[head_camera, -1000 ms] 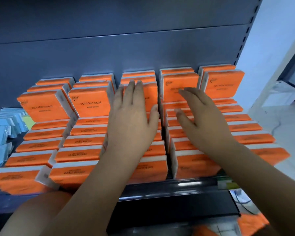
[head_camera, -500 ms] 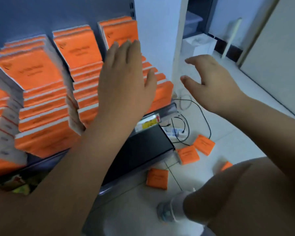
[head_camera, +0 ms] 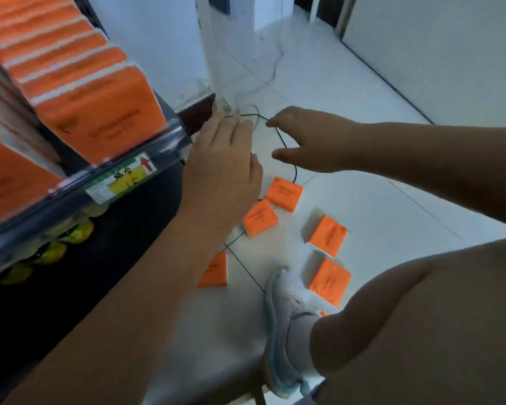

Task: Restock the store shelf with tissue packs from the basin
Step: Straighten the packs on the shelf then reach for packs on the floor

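Observation:
Rows of orange tissue packs [head_camera: 79,92] fill the shelf [head_camera: 79,188] at the upper left. Several loose orange tissue packs lie on the white floor: one [head_camera: 284,194] farthest, one [head_camera: 260,217] beside it, one [head_camera: 327,235] to the right, one [head_camera: 329,280] nearer, one [head_camera: 215,270] partly behind my left forearm. My left hand [head_camera: 222,171] hovers above the floor with straight fingers, holding nothing. My right hand [head_camera: 307,141] is beside it, fingers loosely curved, empty. No basin is in view.
A black cable [head_camera: 287,150] loops over the floor under my hands. My white shoe [head_camera: 287,323] and bent knee [head_camera: 421,317] fill the lower right. A price label [head_camera: 123,179] sits on the shelf rail. A white wall stands at the far right.
My view has swung from the shelf down to the floor at the right. Both hands have left the shelved packs and now hang over the loose packs on the floor.

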The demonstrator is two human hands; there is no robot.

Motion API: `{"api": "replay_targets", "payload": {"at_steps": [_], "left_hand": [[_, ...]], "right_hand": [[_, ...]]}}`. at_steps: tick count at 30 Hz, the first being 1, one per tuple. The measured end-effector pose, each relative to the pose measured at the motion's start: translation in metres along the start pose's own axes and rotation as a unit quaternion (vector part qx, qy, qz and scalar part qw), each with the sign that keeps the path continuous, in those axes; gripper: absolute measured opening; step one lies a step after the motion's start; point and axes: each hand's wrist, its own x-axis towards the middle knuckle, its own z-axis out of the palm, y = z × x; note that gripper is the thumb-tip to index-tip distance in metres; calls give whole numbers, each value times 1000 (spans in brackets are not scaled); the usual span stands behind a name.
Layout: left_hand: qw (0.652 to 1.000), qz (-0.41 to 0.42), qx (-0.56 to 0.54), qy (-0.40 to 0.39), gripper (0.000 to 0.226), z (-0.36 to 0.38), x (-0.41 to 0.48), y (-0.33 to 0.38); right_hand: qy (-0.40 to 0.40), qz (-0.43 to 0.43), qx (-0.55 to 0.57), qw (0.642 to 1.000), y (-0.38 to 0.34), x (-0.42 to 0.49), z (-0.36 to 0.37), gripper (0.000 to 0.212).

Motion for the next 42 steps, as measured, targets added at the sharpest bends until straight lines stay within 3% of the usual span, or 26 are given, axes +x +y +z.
{"api": "replay_targets", "payload": {"at_steps": [7, 11, 15, 19, 27, 29, 35, 42], "left_hand": [[990, -33, -72, -121, 45, 109, -30, -15], [925, -160, -136, -318, 46, 160, -63, -32], [879, -152, -76, -446, 61, 191, -90, -57], [880, -122, -30, -457, 51, 211, -117, -75], [834, -125, 72, -532, 116, 236, -155, -104], [829, -139, 70, -537, 123, 240, -163, -111], [875, -209, 50, -434, 83, 253, -182, -114], [908, -219, -41, -355, 76, 251, -167, -92]], "right_hand": [[-58, -70, -53, 994, 43, 37, 78, 61], [-99, -82, -65, 990, 68, 60, 145, 62], [-128, -81, -50, 987, 78, 90, 212, 68], [-160, -58, -38, 985, 77, 98, 261, 74], [-179, -41, -43, 982, 72, 96, 297, 94], [-179, -33, -42, 982, 71, 97, 301, 97], [-155, -2, -65, 986, 67, 91, 316, 99], [-145, 16, -4, 989, 63, 80, 333, 73]]}}
